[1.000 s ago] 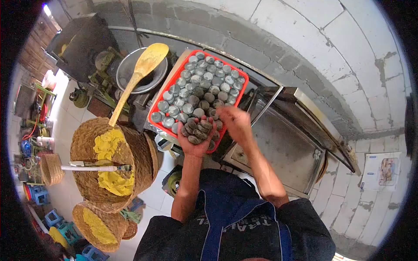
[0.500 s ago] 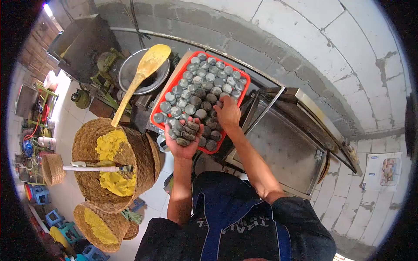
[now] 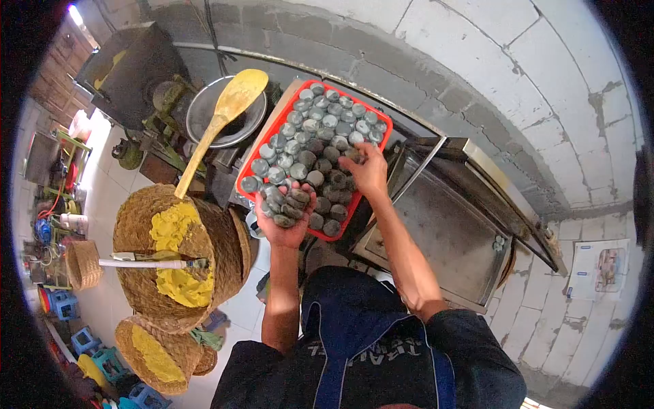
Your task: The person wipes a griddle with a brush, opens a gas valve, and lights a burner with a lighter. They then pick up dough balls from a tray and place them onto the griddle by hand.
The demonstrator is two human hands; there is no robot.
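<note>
Left to right, I've got a woven basket (image 3: 136,228) with yellow paste (image 3: 182,286) and a wooden paddle (image 3: 237,97). Left hand (image 3: 286,235): palm up, fingers curled round several dark rounds (image 3: 291,208). Red tray (image 3: 330,237) holds grey rounds (image 3: 330,120) and more dark ones. Right hand (image 3: 370,173): thumb and fingers closed on one dark piece (image 3: 353,155); can't tell if lifted.

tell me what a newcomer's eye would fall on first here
Probably the red tray, mid-view, crowded with round grey pieces, the left hand cupping several at its near edge. Next, the wooden paddle slanting across a metal bowl at left, then the yellow mass in a woven basket below.
</note>
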